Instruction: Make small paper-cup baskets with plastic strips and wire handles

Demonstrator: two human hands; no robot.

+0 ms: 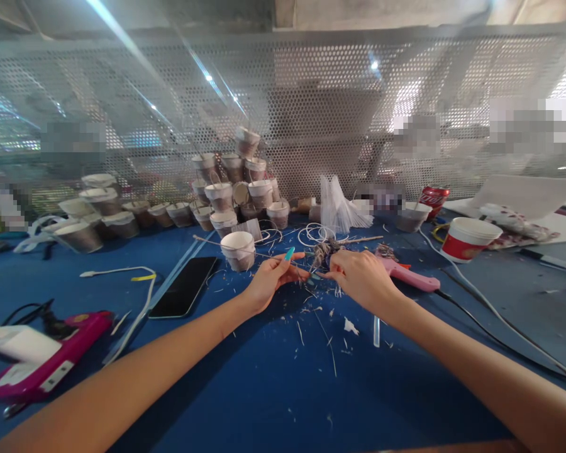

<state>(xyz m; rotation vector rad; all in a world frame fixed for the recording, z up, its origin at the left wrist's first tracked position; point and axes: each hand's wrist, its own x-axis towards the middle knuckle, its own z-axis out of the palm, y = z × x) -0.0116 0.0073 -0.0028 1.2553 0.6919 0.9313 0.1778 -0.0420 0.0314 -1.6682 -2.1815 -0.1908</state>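
Observation:
My left hand (278,277), with long teal nails, has its thumb and fingers closed around a thin stem (217,243) that sticks out to the left. My right hand (361,277) is curled, knuckles up, just right of it; whatever its fingertips grip is hidden. Between and behind both hands lies a greyish bundle of dried plant bits (324,253). A white-rimmed small pot (238,251) stands just behind my left hand. Beside my right hand rests a pink glue gun (415,277) with an orange trigger and black cord.
Scraps litter the blue table (273,390). Stacked small pots (219,196) stand at the back, near a sheaf of clear strips (337,207). A phone (183,287) and magenta power strip (61,352) lie left. A red cup (469,239), can (434,200) and cables occupy the right.

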